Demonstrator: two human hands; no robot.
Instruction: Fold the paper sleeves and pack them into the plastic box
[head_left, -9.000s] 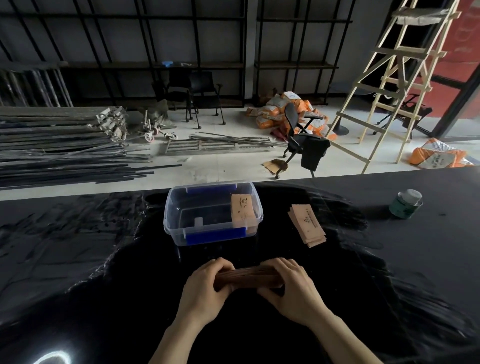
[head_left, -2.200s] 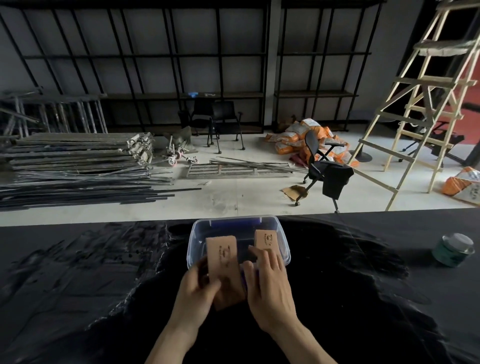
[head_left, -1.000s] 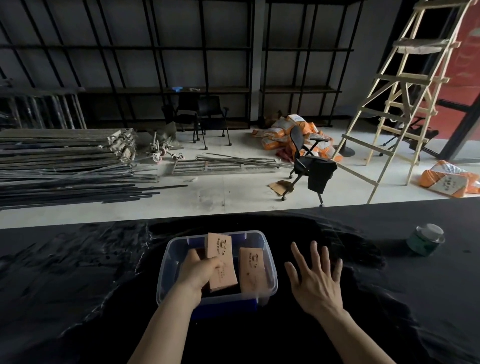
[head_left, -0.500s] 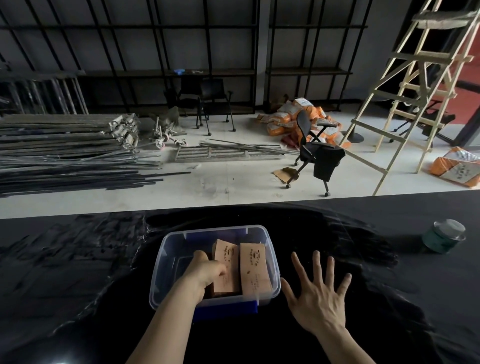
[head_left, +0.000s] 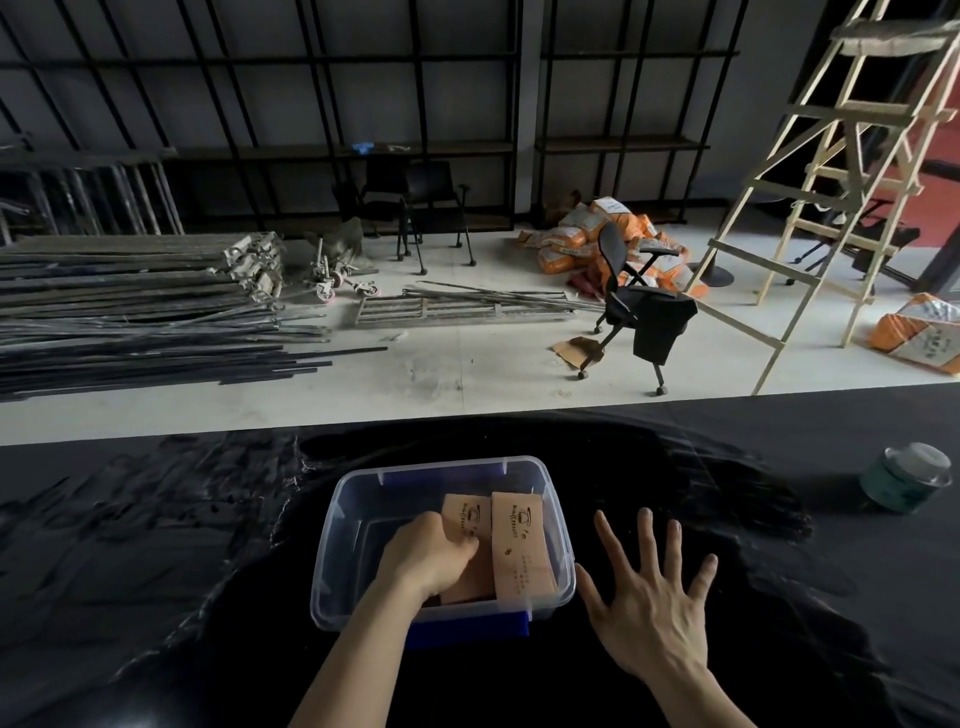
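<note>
Black counter (head_left: 156, 545) holds a clear plastic box (head_left: 332, 525); left hand (head_left: 431, 558) grips a paper sleeve (head_left: 465, 514) inside, lengthwise near-to-far, while right hand (head_left: 649, 608), spread empty, hovers just right.

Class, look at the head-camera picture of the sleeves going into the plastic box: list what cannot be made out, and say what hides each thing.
- Lower part of the left sleeve in the plastic box: covered by the left hand.
- Small print on the right sleeve: too small to read.
- Label on the green jar: dim and cut by the right edge.
- Whether the right hand touches the table: cannot be told from above.
</note>
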